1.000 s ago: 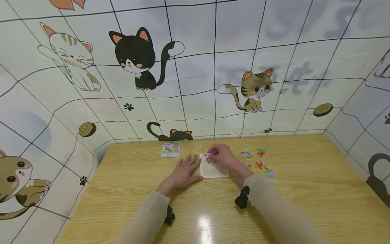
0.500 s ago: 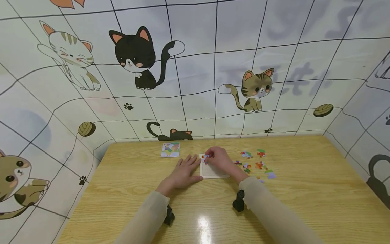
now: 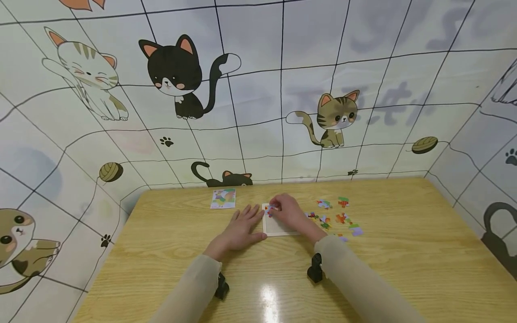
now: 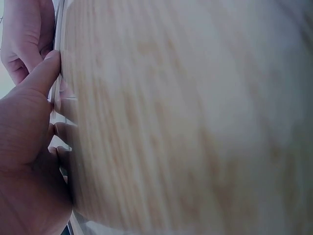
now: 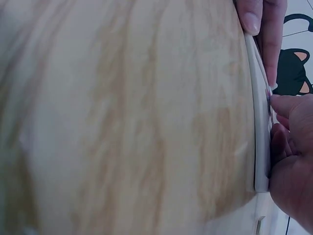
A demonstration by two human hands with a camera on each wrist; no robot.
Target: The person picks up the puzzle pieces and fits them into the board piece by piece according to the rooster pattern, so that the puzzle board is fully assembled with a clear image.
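Observation:
A pale, shallow puzzle tray [image 3: 278, 230] lies on the wooden table. At its far left corner sits a small blue and red jigsaw piece [image 3: 268, 211], pinched by the thumb and fingertips of my right hand [image 3: 288, 211]. My left hand [image 3: 240, 229] rests with spread, straight fingers along the tray's left side, its thumb at the near corner. In the right wrist view the tray [image 5: 260, 132] shows edge-on, and the right thumb and fingers reach over its rim. The left wrist view has the left thumb [image 4: 44, 73] against the tray edge.
Several loose jigsaw pieces [image 3: 342, 218] lie right of the tray, some partly behind the right forearm. A square picture card [image 3: 223, 198] lies at the back left. Behind the table [image 3: 161, 251] stands a wall [image 3: 258, 103] printed with cats.
My right hand has moved a little left with the jigsaw piece, into the tray's far left corner. More loose pieces show beside the right wrist. The left hand stays in place.

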